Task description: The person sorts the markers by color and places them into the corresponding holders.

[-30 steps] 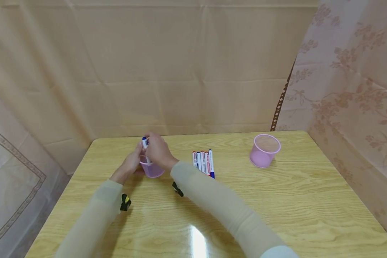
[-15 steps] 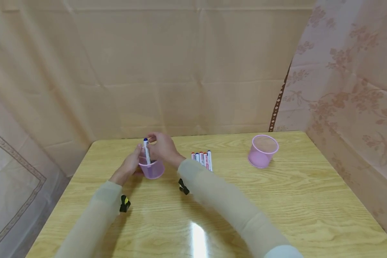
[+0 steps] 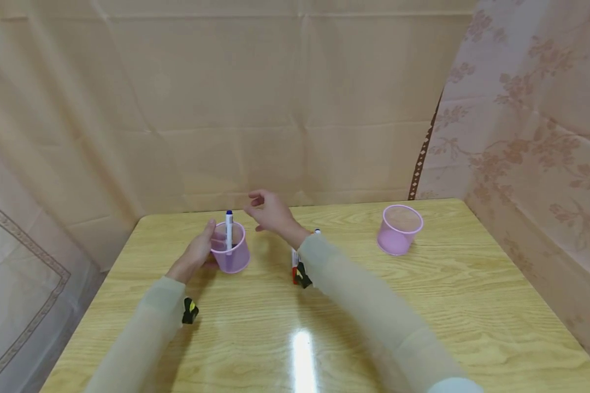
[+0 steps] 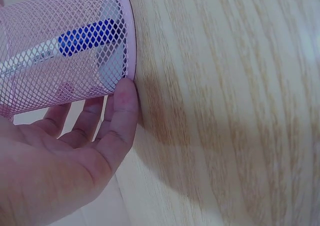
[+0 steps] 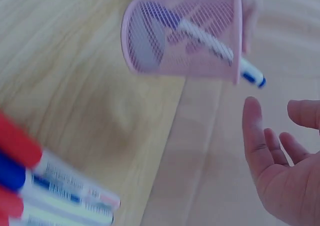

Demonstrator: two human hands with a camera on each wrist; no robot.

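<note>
A pink mesh pen cup (image 3: 236,261) stands upright at the left of the table. My left hand (image 3: 195,253) holds it from the left side, with the fingers (image 4: 122,111) along the mesh near its base in the left wrist view. One white marker (image 3: 229,229) with blue ends leans inside, its blue cap lowest in the left wrist view and its upper end above the rim. To the right of the cup, my right hand (image 3: 274,216) hangs in the air with loosely bent fingers and nothing in them.
Under my right forearm lie several red and blue markers (image 5: 70,178) side by side, mostly hidden in the head view. A second pink mesh cup (image 3: 397,243) stands at the right of the wooden table (image 3: 452,305). A beige curtain (image 3: 226,109) hangs behind.
My right hand has let go of the marker and moved away to the right, its sleeve now covering most of the marker row. The marker now rests in the cup; my left hand stays put.
</note>
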